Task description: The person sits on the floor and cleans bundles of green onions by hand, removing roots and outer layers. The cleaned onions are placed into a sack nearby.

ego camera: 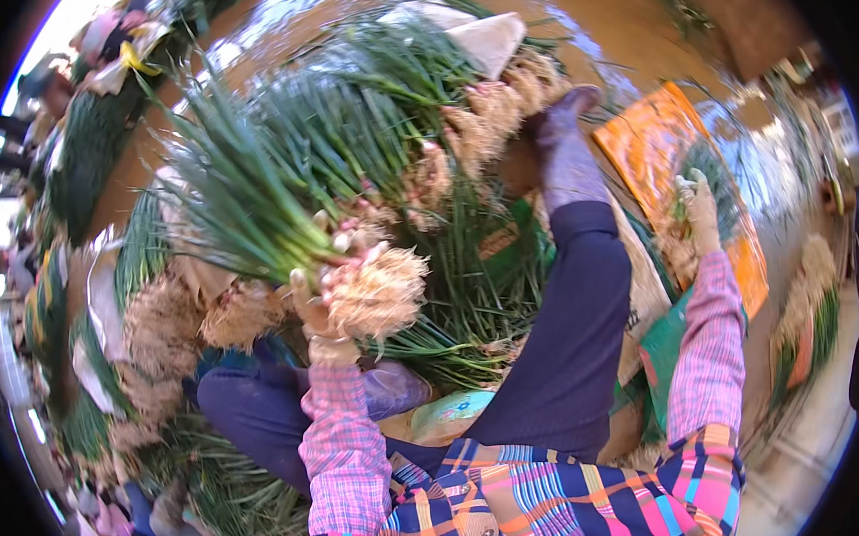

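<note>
My left hand (315, 309), in a pale glove, grips a large bunch of green onions (276, 224) just by its white bulbs. The pale, bushy roots (376, 292) point right and the long leaves fan up to the left. Over on the right, my gloved right hand (701, 209) is closed around the middle of a smaller bunch of green onions (717, 176), above an orange plastic sheet (643, 133). That bunch is blurred and partly hidden by the hand. Loose green onions (440, 354) lie between my legs.
A row of bundled green onions (365, 120) curves ahead, with a pale cloth (491, 42) at its far end. My booted foot (574, 147) stands beside it. More root bundles (162, 326) sit at left. Another bundle (805, 316) lies far right. Several people (55, 83) are at the left rim.
</note>
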Available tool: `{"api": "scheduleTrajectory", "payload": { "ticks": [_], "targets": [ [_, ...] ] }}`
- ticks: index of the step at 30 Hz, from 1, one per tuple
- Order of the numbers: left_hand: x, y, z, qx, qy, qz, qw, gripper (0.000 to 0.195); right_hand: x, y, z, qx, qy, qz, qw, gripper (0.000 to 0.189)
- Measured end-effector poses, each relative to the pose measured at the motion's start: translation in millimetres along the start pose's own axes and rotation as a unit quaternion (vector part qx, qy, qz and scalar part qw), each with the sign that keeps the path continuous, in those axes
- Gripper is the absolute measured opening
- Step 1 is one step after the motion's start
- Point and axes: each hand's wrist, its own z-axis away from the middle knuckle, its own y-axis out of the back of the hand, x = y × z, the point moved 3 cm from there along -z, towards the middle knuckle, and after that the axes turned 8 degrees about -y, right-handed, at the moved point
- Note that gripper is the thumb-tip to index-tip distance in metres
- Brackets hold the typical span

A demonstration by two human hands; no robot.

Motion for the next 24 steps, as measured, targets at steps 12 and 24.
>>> {"api": "scheduleTrajectory", "payload": {
  "ticks": [12,24],
  "targets": [
    [-5,28,-6,0.033,-0.015,0.030,0.999,0.028,-319,-353,219,-0.307,0.380,0.033,0.872,0.025],
    [-5,47,-11,0.089,0.017,0.015,0.996,0.026,-368,-378,211,-0.460,0.120,-0.028,0.879,0.026]
  ]
}}
